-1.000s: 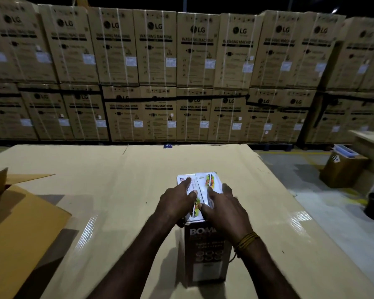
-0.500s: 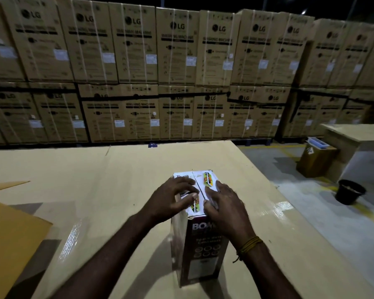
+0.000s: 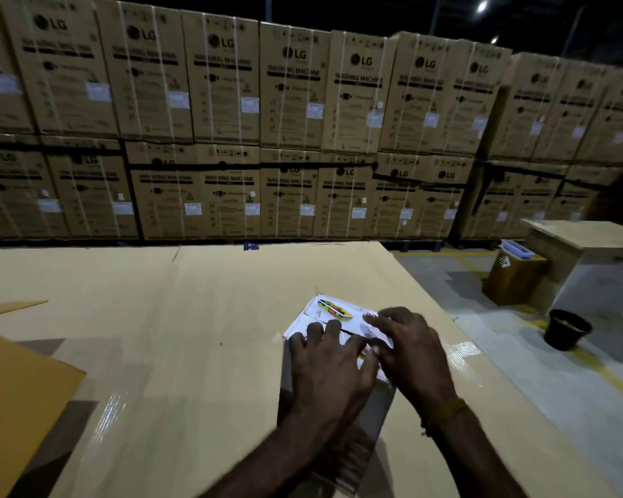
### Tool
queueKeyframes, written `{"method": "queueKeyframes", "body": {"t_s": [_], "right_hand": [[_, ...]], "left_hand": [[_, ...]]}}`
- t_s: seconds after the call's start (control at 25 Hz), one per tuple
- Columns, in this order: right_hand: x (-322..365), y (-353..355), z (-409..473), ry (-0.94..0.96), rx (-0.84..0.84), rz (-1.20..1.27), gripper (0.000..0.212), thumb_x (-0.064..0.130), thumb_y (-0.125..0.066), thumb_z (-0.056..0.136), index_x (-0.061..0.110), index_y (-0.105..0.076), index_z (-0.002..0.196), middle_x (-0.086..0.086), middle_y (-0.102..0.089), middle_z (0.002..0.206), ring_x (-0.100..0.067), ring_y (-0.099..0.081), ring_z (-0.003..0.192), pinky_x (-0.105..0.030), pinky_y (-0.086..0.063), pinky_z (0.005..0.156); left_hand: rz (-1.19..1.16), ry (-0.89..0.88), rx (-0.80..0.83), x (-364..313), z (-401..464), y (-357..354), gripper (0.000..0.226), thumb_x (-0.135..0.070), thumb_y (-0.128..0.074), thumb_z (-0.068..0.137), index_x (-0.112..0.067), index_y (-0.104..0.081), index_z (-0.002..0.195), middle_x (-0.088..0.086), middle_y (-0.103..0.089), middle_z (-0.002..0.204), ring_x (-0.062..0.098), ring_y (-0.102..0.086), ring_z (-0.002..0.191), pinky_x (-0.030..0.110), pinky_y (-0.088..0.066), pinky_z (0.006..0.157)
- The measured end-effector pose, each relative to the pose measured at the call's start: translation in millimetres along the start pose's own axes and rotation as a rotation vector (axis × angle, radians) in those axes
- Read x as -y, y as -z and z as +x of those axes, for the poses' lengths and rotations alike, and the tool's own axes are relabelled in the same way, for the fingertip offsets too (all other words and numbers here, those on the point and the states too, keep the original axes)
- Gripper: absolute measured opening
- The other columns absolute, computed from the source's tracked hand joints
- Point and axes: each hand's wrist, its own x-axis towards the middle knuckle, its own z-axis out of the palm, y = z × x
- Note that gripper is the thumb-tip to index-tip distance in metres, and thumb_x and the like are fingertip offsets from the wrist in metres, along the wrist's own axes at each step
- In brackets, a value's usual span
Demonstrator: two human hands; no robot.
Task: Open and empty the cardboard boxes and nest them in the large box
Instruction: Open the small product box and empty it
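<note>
A small printed product box [image 3: 333, 312] stands upright on the cardboard-covered table [image 3: 195, 318], its white top showing a colourful picture and its flaps closed. My left hand [image 3: 330, 368] lies flat across the near left of the top, fingers spread over the flap seam. My right hand [image 3: 410, 350] rests on the right side of the top, its fingertips pinched at the seam near the middle. A large open brown box [image 3: 18, 397] with a raised flap sits at the table's left edge.
A wall of stacked washing-machine cartons [image 3: 303, 131] fills the back. To the right, on the grey floor, are a small carton with a blue tray on top [image 3: 515, 274], a black bucket [image 3: 567, 328] and another table [image 3: 587, 239].
The box has turned so one corner points away from me. My left hand has slid further over the top and my right hand has shifted to the right edge. The view has swung left.
</note>
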Motion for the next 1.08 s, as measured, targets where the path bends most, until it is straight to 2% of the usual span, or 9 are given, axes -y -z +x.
{"method": "queueKeyframes", "body": {"t_s": [0.16, 0.28, 0.44, 0.52, 0.64, 0.72, 0.84, 0.96, 1.08], "right_hand": [[20.4, -4.0, -22.0, -0.003, -0.145, 0.025, 0.010, 0.027, -0.066, 0.083, 0.030, -0.073, 0.089, 0.009, -0.064, 0.087, -0.020, -0.059, 0.084, -0.035, -0.050, 0.065], [33.2, -2.0, -23.5, 0.004, -0.083, -0.106, 0.030, 0.040, -0.045, 0.087, 0.030, -0.073, 0.083, 0.006, -0.064, 0.080, -0.023, -0.062, 0.078, -0.037, -0.049, 0.059], [41.1, -7.0, -26.7, -0.045, -0.018, -0.075, 0.046, 0.040, -0.033, 0.089, 0.030, -0.070, 0.114, 0.000, -0.065, 0.121, -0.023, -0.062, 0.107, -0.040, -0.053, 0.078], [43.4, -5.6, -25.8, -0.098, 0.128, -0.058, 0.070, 0.048, -0.014, 0.084, 0.032, -0.050, 0.142, -0.004, -0.037, 0.155, -0.025, -0.039, 0.140, -0.045, -0.042, 0.105], [42.8, 3.1, -22.6, -0.151, 0.374, -0.136, 0.081, 0.054, 0.006, 0.076, 0.042, -0.004, 0.156, 0.001, 0.014, 0.165, -0.023, 0.009, 0.152, -0.051, -0.011, 0.120], [39.8, 8.2, -18.2, -0.137, 0.436, -0.154, 0.061, 0.052, -0.009, 0.094, 0.048, 0.007, 0.153, 0.002, 0.027, 0.162, -0.025, 0.020, 0.150, -0.056, -0.004, 0.119], [27.6, 10.4, -9.5, -0.182, 0.550, -0.129, 0.060, 0.055, -0.026, 0.100, 0.053, 0.007, 0.151, 0.001, 0.031, 0.160, -0.027, 0.022, 0.149, -0.055, 0.001, 0.119], [12.2, 7.9, -3.1, -0.243, 0.575, -0.028, 0.062, 0.066, -0.030, 0.096, 0.055, -0.004, 0.151, 0.002, 0.022, 0.163, -0.026, 0.012, 0.152, -0.052, -0.003, 0.121], [3.9, 2.2, -7.3, -0.234, 0.471, 0.115, 0.059, 0.066, -0.038, 0.095, 0.052, -0.023, 0.150, 0.001, 0.011, 0.166, -0.024, -0.004, 0.153, -0.047, -0.017, 0.121]], "left_hand": [[-0.093, -0.032, -0.015, 33.8, 12.1, -5.0, 0.026, -0.045, -0.051, 0.087, -0.031, -0.072, 0.084, -0.003, -0.058, 0.087, 0.025, -0.056, 0.081, 0.039, -0.040, 0.073], [-0.213, -0.107, -0.033, 34.5, 5.7, -14.6, 0.027, -0.041, -0.048, 0.090, -0.032, -0.073, 0.091, -0.003, -0.056, 0.093, 0.023, -0.056, 0.084, 0.039, -0.045, 0.073], [-0.176, -0.164, 0.011, 36.6, 6.1, -18.1, 0.042, -0.041, -0.042, 0.091, -0.037, -0.065, 0.125, 0.002, -0.059, 0.133, 0.021, -0.061, 0.104, 0.035, -0.046, 0.086], [-0.130, -0.171, 0.156, 38.4, 14.3, -8.2, 0.056, -0.048, -0.029, 0.089, -0.044, -0.049, 0.141, 0.006, -0.037, 0.156, 0.022, -0.057, 0.115, 0.036, -0.044, 0.094], [-0.104, -0.176, 0.370, 43.2, 31.4, 0.9, 0.067, -0.058, -0.018, 0.085, -0.051, -0.019, 0.151, 0.001, 0.009, 0.166, 0.024, -0.038, 0.136, 0.039, -0.028, 0.106], [-0.029, -0.218, 0.432, 46.5, 46.8, 1.3, 0.064, -0.055, -0.029, 0.092, -0.049, -0.012, 0.153, 0.000, 0.017, 0.165, 0.029, -0.030, 0.140, 0.042, -0.028, 0.107], [0.070, -0.262, 0.531, 46.8, 65.3, 1.4, 0.061, -0.047, -0.032, 0.096, -0.047, -0.011, 0.153, -0.001, 0.008, 0.166, 0.033, -0.028, 0.139, 0.045, -0.030, 0.105], [0.089, -0.270, 0.587, 44.9, 75.3, -2.4, 0.055, -0.046, -0.031, 0.096, -0.047, -0.021, 0.150, -0.004, -0.013, 0.165, 0.033, -0.021, 0.143, 0.050, -0.023, 0.109], [-0.011, -0.229, 0.715, 48.1, 78.8, -9.1, 0.055, -0.049, -0.030, 0.095, -0.052, -0.019, 0.148, -0.010, -0.009, 0.164, 0.031, 0.003, 0.151, 0.064, -0.005, 0.113]]}}
